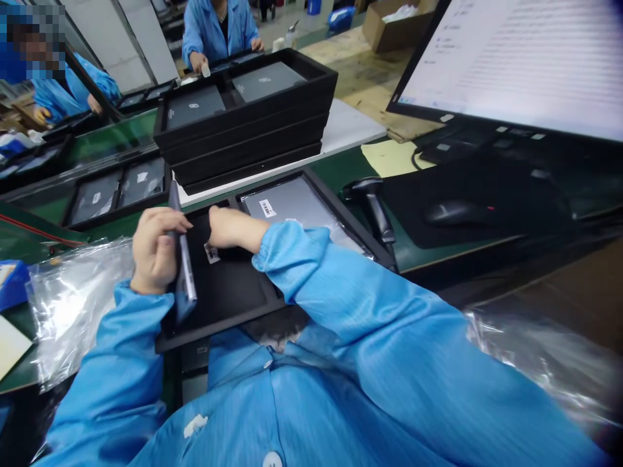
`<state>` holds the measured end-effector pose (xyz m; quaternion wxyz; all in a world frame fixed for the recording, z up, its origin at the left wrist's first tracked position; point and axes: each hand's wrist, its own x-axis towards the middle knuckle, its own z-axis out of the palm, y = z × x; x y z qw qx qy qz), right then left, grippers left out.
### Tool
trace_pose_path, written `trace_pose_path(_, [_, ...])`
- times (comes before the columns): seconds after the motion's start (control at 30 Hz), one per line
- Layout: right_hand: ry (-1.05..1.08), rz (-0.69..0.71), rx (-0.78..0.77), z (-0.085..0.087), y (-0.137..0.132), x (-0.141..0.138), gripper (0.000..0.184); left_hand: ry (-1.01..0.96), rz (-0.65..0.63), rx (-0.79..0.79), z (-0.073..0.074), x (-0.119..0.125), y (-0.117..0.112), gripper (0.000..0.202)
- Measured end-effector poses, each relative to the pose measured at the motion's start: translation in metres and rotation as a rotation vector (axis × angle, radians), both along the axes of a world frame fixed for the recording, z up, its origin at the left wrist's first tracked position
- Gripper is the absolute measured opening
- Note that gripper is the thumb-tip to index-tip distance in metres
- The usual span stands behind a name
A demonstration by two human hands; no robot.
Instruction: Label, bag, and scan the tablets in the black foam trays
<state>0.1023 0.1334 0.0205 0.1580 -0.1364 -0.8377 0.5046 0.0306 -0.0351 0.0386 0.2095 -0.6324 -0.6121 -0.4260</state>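
Note:
My left hand [154, 250] grips a thin tablet [185, 275] by its upper part, thumb on one side. The tablet stands nearly on edge over the left compartment of a black tray [233, 318]. Over that same compartment is my right hand [231, 228], its fingers bent down and closed, mostly turned away from view. Just below those fingers shows a small white label [212, 253]; whether they pinch it I cannot tell. A second tablet [296, 201], with a white barcode label, lies in the right compartment, partly behind my right sleeve.
Behind the tray rises a stack of black trays [248, 123] holding tablets. Another filled tray [117, 188] lies left. A barcode scanner [374, 207], mouse [452, 212] and monitor [506, 65] are right. Clear plastic bags [80, 298] lie left. Two co-workers [221, 32] work beyond.

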Motion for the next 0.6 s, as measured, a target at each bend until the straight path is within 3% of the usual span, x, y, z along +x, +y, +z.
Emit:
trace_pose_path(0.07, [0.009, -0.126, 0.087, 0.015, 0.022, 0.005, 0.032, 0.092, -0.031, -0.238, -0.004, 0.003, 0.009, 0.027])
trace_pose_path(0.13, [0.164, -0.296, 0.109, 0.03, 0.042, 0.014, 0.027, 0.179, -0.064, -0.547, -0.011, 0.006, 0.017, 0.027])
trace_pose_path(0.23, [0.529, -0.372, -0.055, 0.037, 0.053, 0.048, 0.019, 0.252, -0.124, -0.882, -0.025, 0.007, 0.023, 0.041])
trace_pose_path(0.33, [0.722, -0.329, -0.253, 0.022, 0.041, 0.108, 0.025, 0.284, -0.098, -0.899, -0.033, 0.005, 0.022, 0.05])
trace_pose_path(0.43, [0.767, -0.396, -0.347, 0.0, 0.028, 0.175, 0.031, 0.347, 0.008, -0.815, -0.03, 0.014, 0.029, 0.051])
trace_pose_path(0.53, [0.801, -0.504, -0.401, -0.011, 0.029, 0.218, 0.029, 0.346, 0.077, -0.754, -0.024, 0.051, 0.055, 0.045])
trace_pose_path(0.6, [0.812, -0.53, -0.438, -0.01, 0.033, 0.229, 0.029, 0.259, 0.032, -0.774, -0.025, 0.089, 0.083, 0.042])
